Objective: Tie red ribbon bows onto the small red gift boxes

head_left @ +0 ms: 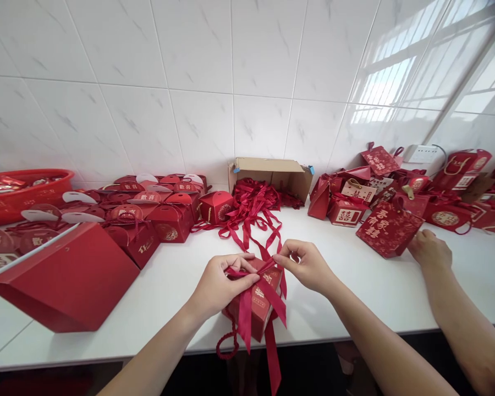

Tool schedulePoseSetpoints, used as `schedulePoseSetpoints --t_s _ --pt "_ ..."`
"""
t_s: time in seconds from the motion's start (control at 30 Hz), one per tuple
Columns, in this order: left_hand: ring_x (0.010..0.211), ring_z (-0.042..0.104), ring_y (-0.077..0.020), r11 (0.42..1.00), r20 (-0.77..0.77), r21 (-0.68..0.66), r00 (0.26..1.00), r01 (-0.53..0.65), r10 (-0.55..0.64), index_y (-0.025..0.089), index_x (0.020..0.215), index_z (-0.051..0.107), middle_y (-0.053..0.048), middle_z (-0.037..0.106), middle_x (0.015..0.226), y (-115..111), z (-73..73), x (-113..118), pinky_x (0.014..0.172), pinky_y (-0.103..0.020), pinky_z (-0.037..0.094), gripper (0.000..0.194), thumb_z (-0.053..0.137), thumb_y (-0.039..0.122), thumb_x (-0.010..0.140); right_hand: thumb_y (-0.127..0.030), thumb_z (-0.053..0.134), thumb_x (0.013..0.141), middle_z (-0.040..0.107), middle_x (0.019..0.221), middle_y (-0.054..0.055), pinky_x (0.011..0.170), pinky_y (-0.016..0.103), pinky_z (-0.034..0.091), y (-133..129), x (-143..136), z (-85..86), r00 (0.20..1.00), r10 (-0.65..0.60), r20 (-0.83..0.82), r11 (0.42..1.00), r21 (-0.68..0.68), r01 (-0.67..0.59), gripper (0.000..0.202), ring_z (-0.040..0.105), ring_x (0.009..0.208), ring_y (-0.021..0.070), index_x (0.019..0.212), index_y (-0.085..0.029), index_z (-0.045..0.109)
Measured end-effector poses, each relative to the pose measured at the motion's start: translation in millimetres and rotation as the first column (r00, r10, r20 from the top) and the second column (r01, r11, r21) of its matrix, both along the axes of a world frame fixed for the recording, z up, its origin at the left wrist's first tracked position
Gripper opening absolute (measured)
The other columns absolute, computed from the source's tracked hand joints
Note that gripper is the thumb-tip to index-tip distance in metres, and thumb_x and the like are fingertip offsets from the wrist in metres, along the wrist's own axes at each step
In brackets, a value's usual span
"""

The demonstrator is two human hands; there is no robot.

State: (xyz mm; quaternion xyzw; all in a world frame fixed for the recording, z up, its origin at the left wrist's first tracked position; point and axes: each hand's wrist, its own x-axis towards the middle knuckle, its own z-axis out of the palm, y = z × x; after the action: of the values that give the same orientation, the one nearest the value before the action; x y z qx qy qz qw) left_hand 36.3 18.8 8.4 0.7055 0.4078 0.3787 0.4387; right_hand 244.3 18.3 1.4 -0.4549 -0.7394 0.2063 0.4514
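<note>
A small red gift box (259,300) with gold print sits near the table's front edge, between my two hands. Dark red ribbon (272,297) crosses its top, with loose tails hanging down over the front and past the table edge. My left hand (226,280) pinches the ribbon at the crossing, thumb and fingers closed. With thumb and forefinger, my right hand (303,264) grips another part of the ribbon just right of the crossing. A twisted red cord loop (227,345) hangs at the box's lower left.
An open cardboard carton (272,165) spills a heap of red ribbons (256,201) at the back. Rows of red boxes (169,220) and a large red box (70,280) stand left, beside a red basket (61,179). At right, another person's hand (431,253) touches a patterned red box (390,228).
</note>
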Motion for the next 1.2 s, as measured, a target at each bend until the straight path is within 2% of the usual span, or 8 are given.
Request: schedulePoseSetpoints --t_s 0.27,0.43,0.6,0.77,0.87,0.97,1.1,1.2 --pt "0.12 0.054 -0.0278 0.998 0.131 -0.046 0.99 -0.043 0.049 0.021 0.06 0.031 -0.008 0.071 0.092 -3 -6.0 0 0.099 -0.04 0.043 0.042 0.07 0.028 0.073 -0.049 0.054 0.088 0.064 0.102 0.008 0.085 0.034 0.048 -17 14 -17.8 0.994 0.092 -0.051 0.994 -0.052 -0.095 0.033 0.06 0.095 0.0212 0.102 -0.02 0.062" --pt "0.121 0.053 -0.0271 0.993 0.293 -0.073 0.95 -0.088 0.106 0.019 0.064 0.039 -0.01 0.066 0.11 -12 -15.4 0 0.103 -0.041 0.039 0.036 0.059 0.041 0.084 -0.047 0.085 0.056 0.012 0.155 0.009 0.114 0.048 0.023 -46 6 -38.6 0.96 0.28 0.004 0.935 -0.227 -0.272 0.12 0.014 0.143 0.0322 0.149 -0.032 0.011" --pt "0.129 0.045 -0.0251 0.996 0.326 0.074 0.945 -0.051 0.024 0.022 0.088 0.051 -0.008 0.051 0.135 -29 -20.8 -4 0.107 -0.039 0.038 0.02 0.056 0.041 0.086 -0.026 0.079 0.064 0.031 0.142 0.01 0.111 0.043 0.032 -63 -6 -42.1 0.988 0.151 -0.022 0.986 -0.065 -0.152 0.091 0.033 0.134 0.0288 0.143 -0.031 0.032" --pt "0.14 0.03 -0.0241 0.928 0.096 0.345 0.988 -0.144 0.118 0.03 0.117 0.046 -0.005 0.038 0.146 -28 -35.5 -36 0.114 -0.046 0.03 0.033 0.056 0.036 0.086 -0.039 0.072 0.072 0.038 0.138 0.012 0.104 0.045 0.04 -49 58 -36.1 0.976 -0.184 -0.114 0.982 0.022 0.188 0.08 0.042 0.127 0.0301 0.141 -0.028 0.032" --pt "0.135 0.038 -0.0296 0.887 -0.187 0.404 0.929 -0.223 0.318 0.028 0.118 0.048 -0.009 0.043 0.141 -15 -59.1 -59 0.109 -0.053 0.035 0.04 0.058 0.043 0.082 -0.057 0.068 0.071 0.014 0.149 0.017 0.104 0.053 0.036 -37 101 -45.0 0.704 -0.704 -0.09 0.7 0.075 0.71 0.095 0.024 0.137 0.038 0.147 -0.022 0.021" --pt "0.129 0.044 -0.0344 0.889 -0.441 0.423 0.818 -0.174 0.37 0.023 0.116 0.056 -0.013 0.051 0.134 -5 -85.2 -75 0.102 -0.055 0.042 0.045 0.055 0.05 0.081 -0.062 0.058 0.077 -0.008 0.151 0.02 0.11 0.058 0.021 -36 113 -68.2 0.483 -0.867 0.12 0.497 0.165 0.852 0.092 0.001 0.141 0.0419 0.147 -0.013 0.024" --pt "0.135 0.036 -0.0346 0.907 -0.629 0.419 0.709 -0.035 0.318 0.026 0.124 0.057 -0.009 0.046 0.142 -2 -98.7 -77 0.105 -0.055 0.039 0.048 0.047 0.052 0.085 -0.054 0.037 0.091 0.016 0.153 0.014 0.112 0.054 0.021 -45 88 -97.1 0.596 -0.56 0.575 0.719 -0.019 0.694 0.061 0.014 0.142 0.0354 0.143 -0.02 0.039" --pt "0.137 0.033 -0.0347 0.918 -0.672 0.395 0.672 -0.03 0.311 0.023 0.128 0.055 -0.011 0.043 0.145 -6 -91.1 -71 0.107 -0.056 0.035 0.053 0.043 0.054 0.086 -0.054 0.028 0.095 0.023 0.154 0.006 0.112 0.056 0.017 -48 73 -99.3 0.589 -0.353 0.727 0.743 -0.164 0.649 0.055 0.016 0.142 0.0342 0.145 -0.031 0.034"
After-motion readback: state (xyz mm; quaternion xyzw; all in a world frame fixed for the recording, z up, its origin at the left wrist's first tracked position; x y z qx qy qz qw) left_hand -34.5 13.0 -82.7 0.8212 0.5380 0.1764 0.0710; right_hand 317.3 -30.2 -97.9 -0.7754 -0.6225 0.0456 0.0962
